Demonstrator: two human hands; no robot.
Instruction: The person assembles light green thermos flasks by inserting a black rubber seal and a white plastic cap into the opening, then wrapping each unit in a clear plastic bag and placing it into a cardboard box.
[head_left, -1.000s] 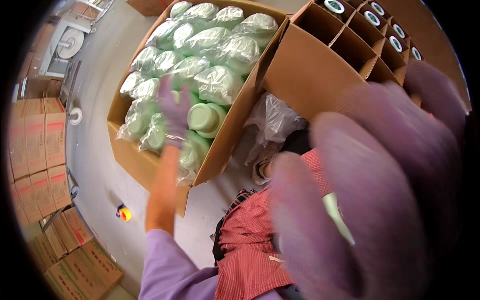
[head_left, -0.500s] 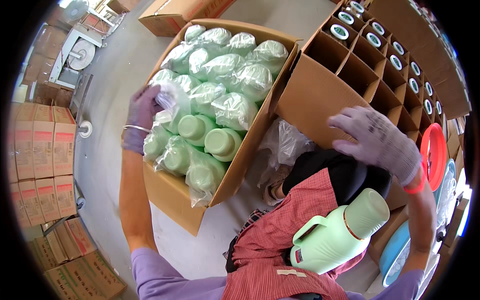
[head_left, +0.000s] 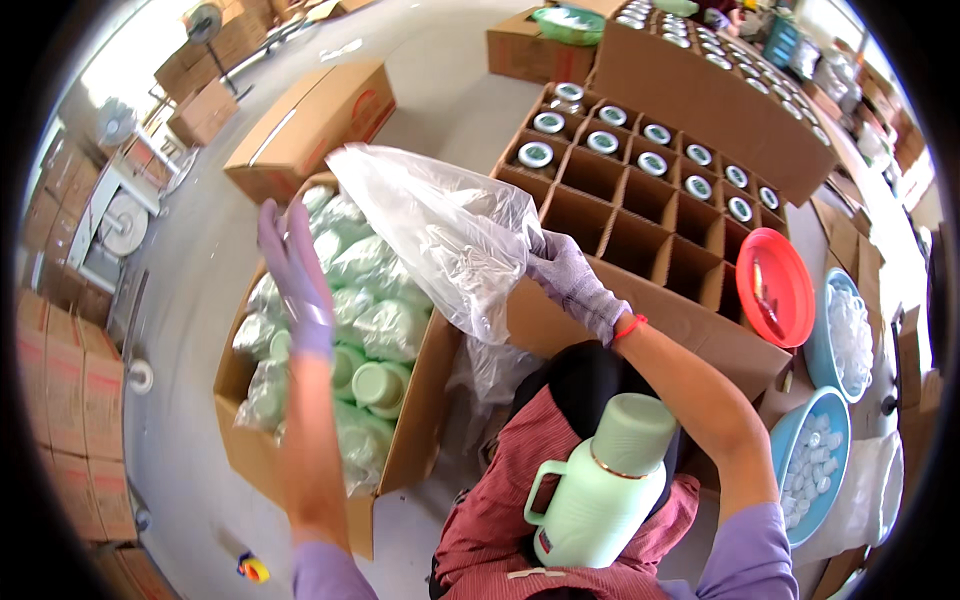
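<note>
My right hand, in a grey-purple glove, is closed on one end of a clear plastic bag. The bag stretches out to the left above a cardboard carton. My gloved left hand is raised over the carton's left side, fingers stretched and holding nothing. Inside the carton are several pale green thermos bodies or shells, most wrapped in clear plastic; an unwrapped green one shows near the carton's right wall. A pale green thermos jug with a handle and cup lid rests tilted on my lap.
Right of centre, a divided carton holds several glass liners with white-rimmed tops. A red basin rests at its right corner. Two blue basins of small clear pieces stand at the right. A closed carton lies beyond; a tape roll is on the floor.
My left hand has let go of the crumpled plastic and opened. My right hand, open before, has moved left and now grips the spread-out bag. The view has shifted, showing more of the room.
</note>
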